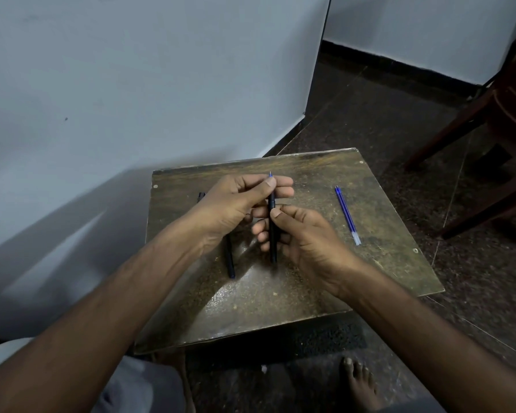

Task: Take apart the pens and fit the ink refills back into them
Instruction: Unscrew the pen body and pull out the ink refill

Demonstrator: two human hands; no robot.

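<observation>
Both hands hold one black pen (272,234) upright over the small worn table (280,293). My left hand (236,204) pinches its upper end, where a thin blue tip sticks out above the thumb. My right hand (298,234) grips the barrel lower down between thumb and fingers. A second black pen (230,260) lies on the table under my left wrist, partly hidden. A small black piece (201,197) shows left of my left hand. A loose blue ink refill (347,215) lies on the table to the right, apart from both hands.
The table stands against a pale wall (131,84) on the left. A dark wooden chair (495,138) is on the speckled floor at the right. My bare foot (359,383) rests on the floor below the table's near edge.
</observation>
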